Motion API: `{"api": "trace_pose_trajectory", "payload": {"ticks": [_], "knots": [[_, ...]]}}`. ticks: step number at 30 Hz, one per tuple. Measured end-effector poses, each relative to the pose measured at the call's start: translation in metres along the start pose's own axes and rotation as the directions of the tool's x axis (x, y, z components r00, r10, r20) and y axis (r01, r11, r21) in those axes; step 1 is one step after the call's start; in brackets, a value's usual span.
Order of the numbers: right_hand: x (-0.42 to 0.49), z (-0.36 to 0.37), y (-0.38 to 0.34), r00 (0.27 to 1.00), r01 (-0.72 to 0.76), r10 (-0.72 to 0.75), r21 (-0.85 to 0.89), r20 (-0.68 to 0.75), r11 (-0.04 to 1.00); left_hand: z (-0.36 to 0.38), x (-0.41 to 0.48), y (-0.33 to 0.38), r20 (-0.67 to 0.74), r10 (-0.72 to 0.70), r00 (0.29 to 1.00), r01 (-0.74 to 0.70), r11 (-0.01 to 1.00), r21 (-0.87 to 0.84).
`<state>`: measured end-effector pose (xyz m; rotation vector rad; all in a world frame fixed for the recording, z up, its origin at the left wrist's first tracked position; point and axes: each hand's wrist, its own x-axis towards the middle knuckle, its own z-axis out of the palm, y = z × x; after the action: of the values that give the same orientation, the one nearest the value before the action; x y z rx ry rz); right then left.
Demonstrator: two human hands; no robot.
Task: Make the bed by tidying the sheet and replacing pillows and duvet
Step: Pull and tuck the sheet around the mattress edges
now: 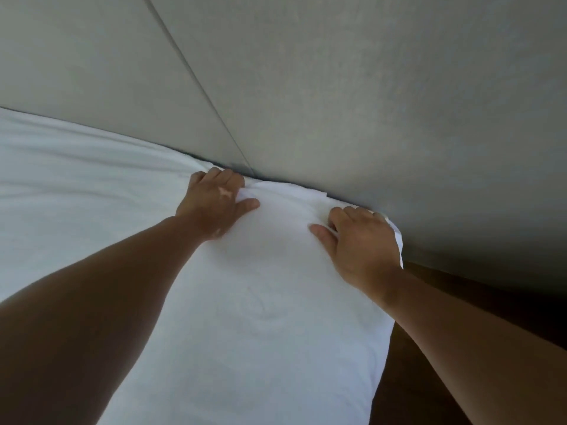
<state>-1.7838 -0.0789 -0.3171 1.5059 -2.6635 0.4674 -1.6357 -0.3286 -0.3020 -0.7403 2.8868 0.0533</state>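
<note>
A white pillow lies lengthwise in front of me, its far end against the grey headboard. My left hand grips the far left part of that end, fingers curled over the edge and thumb on top. My right hand grips the far right corner the same way, thumb spread on the fabric. The white sheet stretches out to the left of the pillow with long shallow wrinkles. No duvet is in view.
The padded headboard fills the upper half of the view, with a vertical seam running down to the mattress line. A dark brown surface shows to the right of the pillow, under my right forearm.
</note>
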Motion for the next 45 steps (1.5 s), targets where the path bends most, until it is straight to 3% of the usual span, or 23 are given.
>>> {"api": "trace_pose_trajectory", "payload": {"ticks": [4,8,13,18,21,24,28,30,33,35,38,40,45], "knots": [[0.010,0.007,0.006,0.996,0.083,-0.082,-0.036,0.022,0.996,-0.004,0.016,0.006,0.012,0.012,1.000,-0.012,0.999,0.042],[0.026,0.007,0.019,0.993,0.108,-0.109,-0.027,-0.053,0.994,-0.008,0.028,0.011,-0.155,-0.026,0.988,0.020,0.999,-0.038],[0.038,0.019,0.032,0.985,0.111,-0.118,-0.060,-0.126,0.992,0.007,0.037,0.009,-0.291,-0.022,0.956,0.017,1.000,-0.018],[0.035,0.028,0.026,0.998,0.034,-0.039,-0.098,-0.051,0.995,0.021,0.041,0.005,-0.192,0.025,0.981,-0.018,0.999,0.036],[0.032,0.014,0.020,0.994,-0.049,0.056,-0.072,0.098,0.996,0.003,0.035,0.009,-0.087,-0.001,0.996,0.007,0.998,0.063],[0.012,0.000,0.011,0.970,-0.203,0.197,0.035,0.143,0.978,-0.015,-0.011,0.012,-0.067,-0.109,0.992,0.108,0.994,-0.021],[-0.079,-0.020,-0.019,0.953,-0.277,0.259,0.112,0.156,0.954,-0.021,-0.150,0.048,-0.261,-0.205,0.943,0.130,0.952,-0.277],[-0.138,-0.031,-0.043,0.899,-0.413,0.359,0.209,0.252,0.886,-0.013,-0.229,0.080,-0.179,-0.266,0.947,0.194,0.919,-0.343],[-0.218,-0.046,-0.085,0.696,-0.708,0.568,0.289,0.438,0.645,-0.006,-0.334,0.138,0.191,-0.223,0.956,0.273,0.916,-0.294],[-0.257,-0.054,-0.108,0.545,-0.828,0.637,0.231,0.545,0.511,-0.009,-0.379,0.169,0.394,-0.172,0.903,0.276,0.935,-0.223],[-0.293,-0.055,-0.128,0.359,-0.889,0.633,0.044,0.686,0.456,-0.012,-0.407,0.197,0.566,-0.196,0.801,0.312,0.943,-0.116],[-0.305,-0.050,-0.133,0.344,-0.887,0.601,0.040,0.722,0.460,-0.008,-0.414,0.203,0.632,-0.194,0.750,0.322,0.942,-0.092],[-0.315,-0.031,-0.119,0.523,-0.833,0.527,0.268,0.670,0.485,0.013,-0.407,0.196,0.642,-0.096,0.761,0.225,0.967,-0.121]]}}
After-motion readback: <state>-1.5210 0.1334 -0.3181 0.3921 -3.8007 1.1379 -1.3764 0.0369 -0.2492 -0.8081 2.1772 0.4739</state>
